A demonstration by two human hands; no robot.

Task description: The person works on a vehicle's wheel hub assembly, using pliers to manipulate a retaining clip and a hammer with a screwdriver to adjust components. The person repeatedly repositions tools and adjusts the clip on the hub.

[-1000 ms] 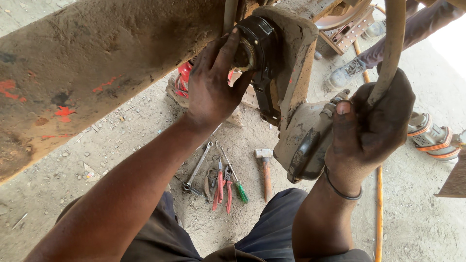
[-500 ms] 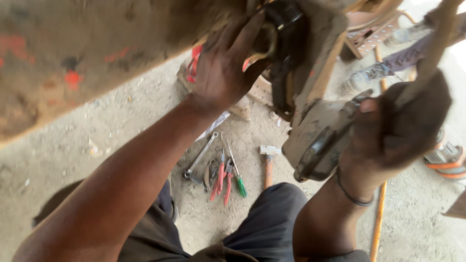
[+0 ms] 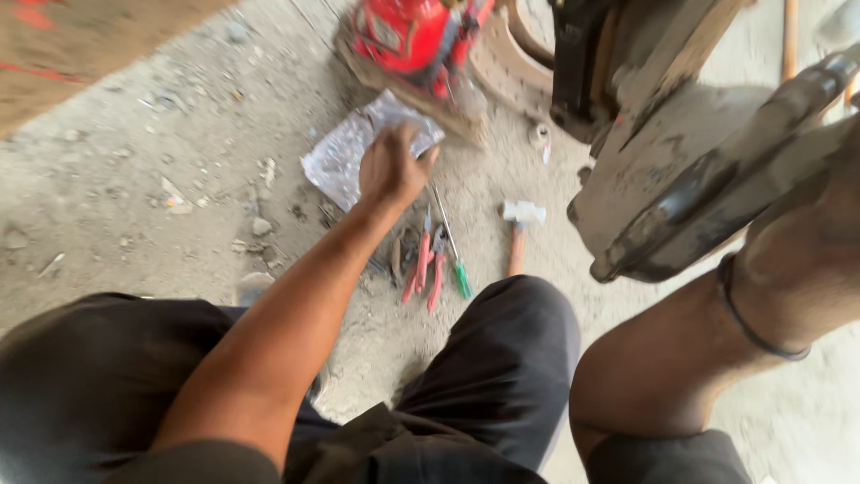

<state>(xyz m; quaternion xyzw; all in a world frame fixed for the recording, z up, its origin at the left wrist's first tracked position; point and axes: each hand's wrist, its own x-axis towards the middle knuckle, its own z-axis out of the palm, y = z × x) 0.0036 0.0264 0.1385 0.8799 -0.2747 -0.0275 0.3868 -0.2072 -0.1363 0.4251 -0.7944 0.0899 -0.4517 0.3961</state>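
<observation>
My left hand (image 3: 391, 168) reaches down to the ground and hovers over a crumpled silvery plastic sheet (image 3: 336, 161), fingers loosely apart, nothing in it. Just below it lie red-handled pliers (image 3: 421, 266), a green-handled screwdriver (image 3: 457, 267) and a small hammer (image 3: 520, 224). My right hand (image 3: 842, 193) stays raised at the frame's right edge, pressed around a dirty metal bar (image 3: 797, 90) above a heavy greasy metal assembly (image 3: 663, 179). A black band circles that wrist. Most of its fingers are cut off by the edge.
A red jack (image 3: 408, 36) stands on a block at the top, with a curved rusty piece (image 3: 502, 67) beside it. A rusty underside (image 3: 81, 45) overhangs the top left. Gritty concrete with small stones lies around. My dark-trousered knees fill the bottom.
My left hand has left the black part on the assembly overhead and dropped to the ground near the tools. The view has tilted down. The right hand has kept its place.
</observation>
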